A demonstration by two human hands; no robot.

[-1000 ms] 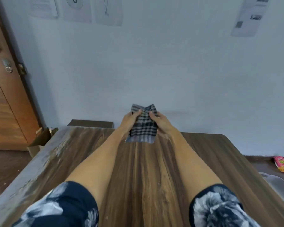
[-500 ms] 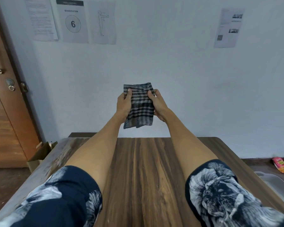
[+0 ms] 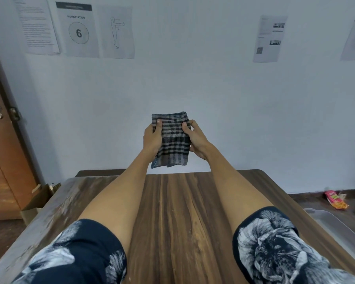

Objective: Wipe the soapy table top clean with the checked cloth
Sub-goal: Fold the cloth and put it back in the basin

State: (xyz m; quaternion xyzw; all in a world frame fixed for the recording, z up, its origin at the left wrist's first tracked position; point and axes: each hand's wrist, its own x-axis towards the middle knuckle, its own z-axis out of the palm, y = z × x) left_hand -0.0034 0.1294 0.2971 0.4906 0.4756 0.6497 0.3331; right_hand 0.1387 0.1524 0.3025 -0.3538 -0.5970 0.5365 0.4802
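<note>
Both hands' grip pinches the folded grey-and-black checked cloth (image 3: pixel 171 140), hanging clear above the table top (image 3: pixel 178 212).

Table top (image 3: pixel 178 212) lies open between both forearms; soapy film (image 3: pixel 55 214) streaks its left edge.

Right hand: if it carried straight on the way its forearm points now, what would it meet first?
Probably the bare wall behind the table. The right hand, gripping the checked cloth, has nothing else visibly ahead; depth is unclear.
</note>
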